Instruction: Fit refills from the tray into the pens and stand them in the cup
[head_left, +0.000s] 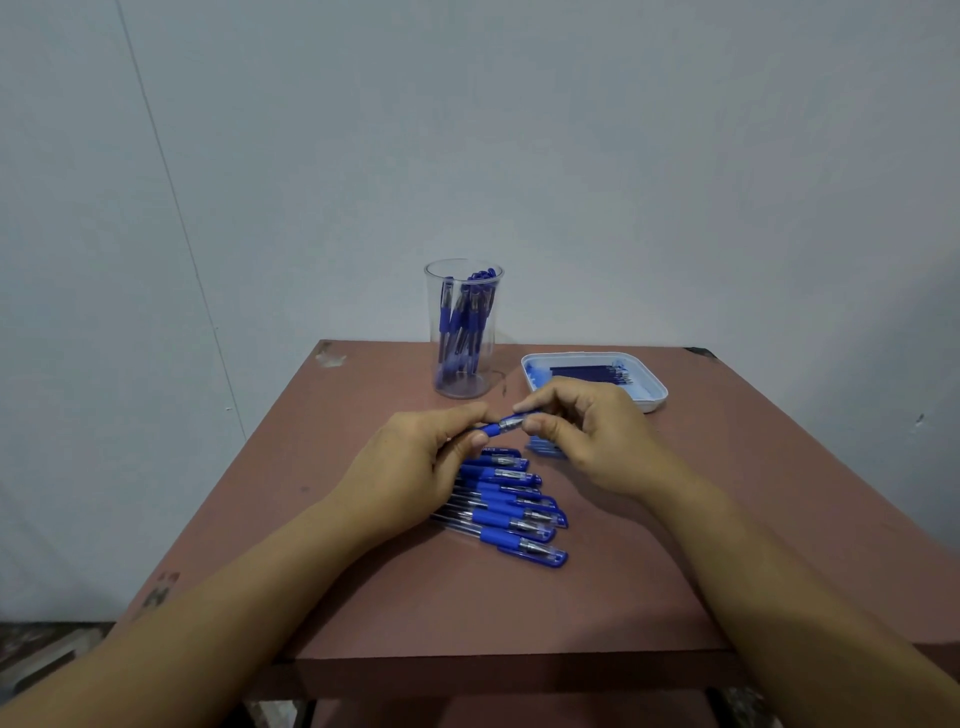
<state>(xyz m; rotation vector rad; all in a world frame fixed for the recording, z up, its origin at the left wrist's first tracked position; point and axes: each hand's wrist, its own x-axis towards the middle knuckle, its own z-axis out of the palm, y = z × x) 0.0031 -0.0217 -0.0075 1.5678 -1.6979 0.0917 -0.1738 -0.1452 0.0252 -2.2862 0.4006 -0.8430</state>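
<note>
Brown table (363, 597), plain wall. Just in front of the cup (462, 391), left hand (415, 452) & right hand (587, 431) each pinch one end of a pen (506, 422), fingers curled. Risk: a loose pinch while twisting could drop it onto the pen row (506, 506) below. Cup holds several pens; tray (649, 402), right of cup, holds refills (592, 372).

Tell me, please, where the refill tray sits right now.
In the head view the white tray sits far right on the table, right of the clear cup and just beyond the right hand.
</note>
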